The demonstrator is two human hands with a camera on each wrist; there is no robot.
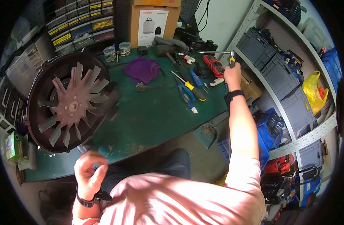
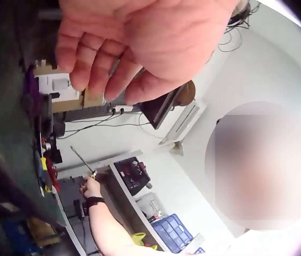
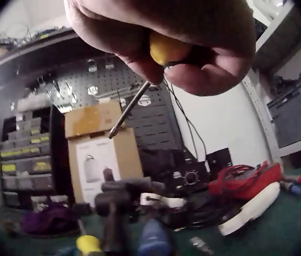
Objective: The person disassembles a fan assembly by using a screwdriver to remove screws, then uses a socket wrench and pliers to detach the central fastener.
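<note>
My right hand [image 1: 233, 76] grips the yellow-and-black handle of a screwdriver [image 1: 232, 62], raised over the far right part of the bench. In the right wrist view the yellow handle end [image 3: 163, 49] shows between the curled fingers of that hand [image 3: 209, 32], and the metal shaft [image 3: 130, 111] slants down to the left. My left hand [image 1: 90, 173] is held near the front edge, below a dark round housing with a bladed fan [image 1: 73, 106]. It holds nothing; the left wrist view shows its fingers [image 2: 101, 69] loosely bent.
On the green bench [image 1: 130, 129] lie a purple cloth [image 1: 142, 69], a yellow-handled screwdriver [image 1: 195, 91], blue-handled pliers [image 1: 185, 98], a hammer [image 1: 165, 51] and red cables [image 1: 214, 66]. Small jars [image 1: 124, 49] and a cardboard box [image 1: 173, 28] stand behind. Metal shelving [image 1: 278, 93] rises at the right.
</note>
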